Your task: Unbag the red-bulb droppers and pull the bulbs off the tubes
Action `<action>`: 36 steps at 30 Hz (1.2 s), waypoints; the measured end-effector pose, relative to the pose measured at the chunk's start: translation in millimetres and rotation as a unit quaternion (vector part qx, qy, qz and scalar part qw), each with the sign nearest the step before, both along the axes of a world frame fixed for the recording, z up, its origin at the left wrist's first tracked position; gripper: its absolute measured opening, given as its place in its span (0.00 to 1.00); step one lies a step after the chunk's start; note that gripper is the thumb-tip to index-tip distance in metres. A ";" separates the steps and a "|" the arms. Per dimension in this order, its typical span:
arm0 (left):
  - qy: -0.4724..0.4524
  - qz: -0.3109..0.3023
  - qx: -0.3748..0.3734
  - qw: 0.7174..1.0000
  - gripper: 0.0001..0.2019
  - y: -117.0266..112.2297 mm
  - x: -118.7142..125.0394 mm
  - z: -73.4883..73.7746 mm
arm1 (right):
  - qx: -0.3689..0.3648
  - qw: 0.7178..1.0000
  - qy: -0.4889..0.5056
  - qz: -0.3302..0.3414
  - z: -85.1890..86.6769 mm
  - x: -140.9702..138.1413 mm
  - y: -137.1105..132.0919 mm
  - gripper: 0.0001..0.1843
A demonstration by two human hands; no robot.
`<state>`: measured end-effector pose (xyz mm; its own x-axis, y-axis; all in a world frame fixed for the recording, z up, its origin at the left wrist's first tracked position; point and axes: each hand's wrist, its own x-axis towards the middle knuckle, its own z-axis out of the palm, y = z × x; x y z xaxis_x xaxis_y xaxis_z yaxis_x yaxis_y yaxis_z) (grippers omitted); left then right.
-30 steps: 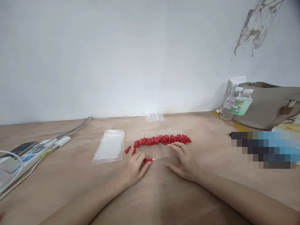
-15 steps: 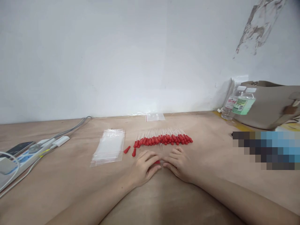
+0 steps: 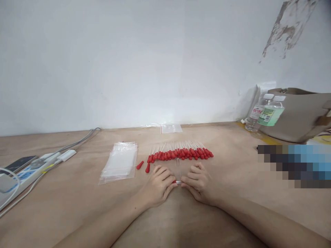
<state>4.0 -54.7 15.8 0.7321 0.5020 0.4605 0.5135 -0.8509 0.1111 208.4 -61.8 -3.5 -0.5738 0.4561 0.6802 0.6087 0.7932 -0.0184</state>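
My left hand (image 3: 160,186) is closed around a red rubber bulb (image 3: 174,181), most of it hidden by the fingers. Opposite it, my right hand (image 3: 198,184) pinches a clear glass dropper tube (image 3: 179,182), whose left end meets the bulb. Just beyond my fingers, a few bare glass tubes (image 3: 178,166) lie on the table. Behind these is a row of droppers (image 3: 181,153), red bulbs towards me and thin glass tips towards the wall. Two loose red rubber bulbs, one (image 3: 140,165) farther left and one (image 3: 147,168) nearer my left hand, lie at the row's left.
A stack of clear zip bags (image 3: 120,160) lies left of the droppers; another bag (image 3: 171,128) is by the wall. At far left are a power strip (image 3: 28,175), cables and a phone (image 3: 20,163). Two bottles (image 3: 271,112) and a beige handbag (image 3: 300,115) stand at right.
My fingertips have drawn slightly closer to me and curled more tightly. More of the glass tube now shows between my hands, and less of the red bulb.
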 end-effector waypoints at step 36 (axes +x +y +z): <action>-0.054 0.306 -0.074 0.948 0.14 37.4 -73.4 3.9 | -0.049 0.989 0.057 -0.126 -9.7 8.8 14.8 0.10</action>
<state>-69.4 -17.3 19.7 0.2364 0.8820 0.4076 0.8844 -0.3691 0.2857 217.2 -47.0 -13.2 -0.3554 0.6413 0.6800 0.7760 0.6080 -0.1679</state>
